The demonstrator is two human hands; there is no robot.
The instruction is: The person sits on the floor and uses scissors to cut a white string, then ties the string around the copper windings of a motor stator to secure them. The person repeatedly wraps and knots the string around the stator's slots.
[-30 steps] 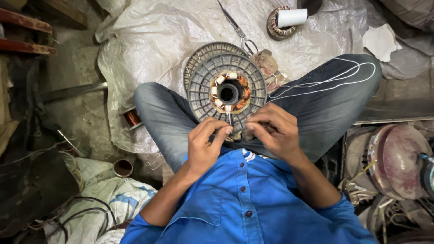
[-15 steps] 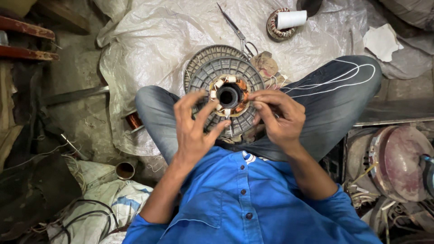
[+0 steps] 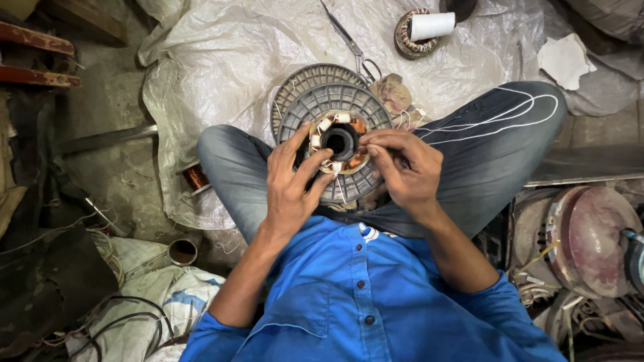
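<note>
A: How much of the grey ribbed disc [image 3: 315, 100] is covered?

B: Its near part lies under both hands. The left hand [image 3: 290, 189] hides the lower left of the copper winding ring [image 3: 339, 141]; the right hand [image 3: 402, 171] hides its right side.

A: Are the fingertips pinching anything?

B: Too small to tell. The thin white threads [image 3: 496, 121] on the knee disappear behind the right hand.

A: And the scissors [image 3: 352, 41]?

B: The blade tips are cut off by the top edge, and 1 handle loop sits partly behind the disc.

A: The right edge?

B: A round reddish metal part [image 3: 594, 238] and the things beyond it are cut off there. The small copper coil [image 3: 196, 177] is half under the plastic sheet [image 3: 221, 60].
</note>
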